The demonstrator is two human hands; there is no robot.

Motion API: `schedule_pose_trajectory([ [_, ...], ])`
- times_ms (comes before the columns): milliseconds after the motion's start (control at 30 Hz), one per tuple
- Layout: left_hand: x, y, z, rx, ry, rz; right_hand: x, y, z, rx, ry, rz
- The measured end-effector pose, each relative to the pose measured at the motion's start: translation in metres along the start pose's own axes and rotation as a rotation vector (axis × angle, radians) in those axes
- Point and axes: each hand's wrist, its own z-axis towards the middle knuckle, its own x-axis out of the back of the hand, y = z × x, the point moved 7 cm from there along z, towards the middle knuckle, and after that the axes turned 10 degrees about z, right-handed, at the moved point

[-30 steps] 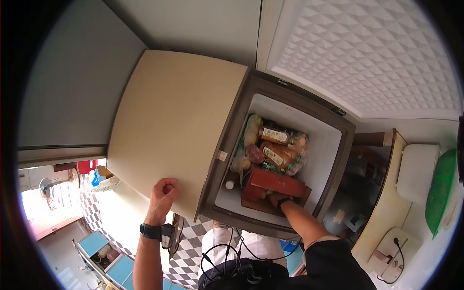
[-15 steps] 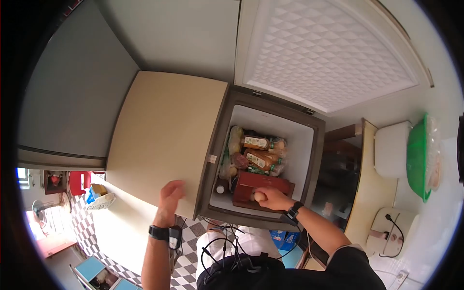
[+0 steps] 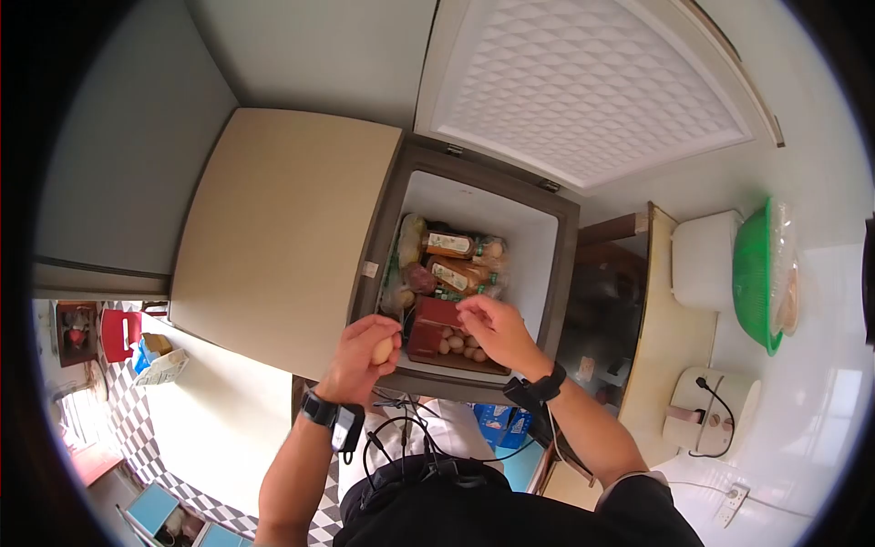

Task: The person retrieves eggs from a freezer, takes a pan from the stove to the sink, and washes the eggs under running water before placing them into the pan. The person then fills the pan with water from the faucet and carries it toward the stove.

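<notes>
Over the open chest freezer (image 3: 533, 228), the left hand (image 3: 363, 357) curls its fingers around an egg (image 3: 382, 351), while the right hand (image 3: 497, 330), loosely half-open, hovers at the red box (image 3: 436, 319) with eggs (image 3: 463, 346) inside.

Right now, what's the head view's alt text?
A person's left hand holds a pale brown egg by an open, brown-rimmed chest freezer; the right hand hovers over a red cardboard box of eggs inside, near amber bottles.
</notes>
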Motion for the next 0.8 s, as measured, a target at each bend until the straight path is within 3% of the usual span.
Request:
schedule_pose_trajectory([
  [200,0.045,-0.01,-0.049,-0.011,0.159,-0.074,-0.012,0.198,0.008,-0.233,-0.458,-0.451],
  [267,0.052,-0.014,-0.061,-0.005,0.227,-0.069,-0.019,0.251,0.008,-0.43,-0.662,-0.715],
  [300,0.052,-0.018,-0.065,0.001,0.244,-0.074,-0.023,0.279,0.009,-0.428,-0.682,-0.709],
  [367,0.057,-0.028,-0.069,0.0,0.332,-0.124,-0.022,0.339,0.009,-0.631,-0.642,-0.756],
  [400,0.058,-0.034,-0.069,-0.018,0.324,-0.19,-0.023,0.342,0.009,-0.717,-0.688,-0.745],
  [633,0.048,-0.067,-0.057,0.039,0.307,-0.246,-0.032,0.373,0.015,-0.725,-0.765,-0.773],
  [733,0.039,-0.07,-0.049,0.06,0.296,-0.236,-0.041,0.376,0.016,-0.427,-0.89,-1.071],
  [800,0.034,-0.07,-0.045,0.087,0.275,-0.209,-0.044,0.363,0.018,-0.407,-0.9,-1.111],
])
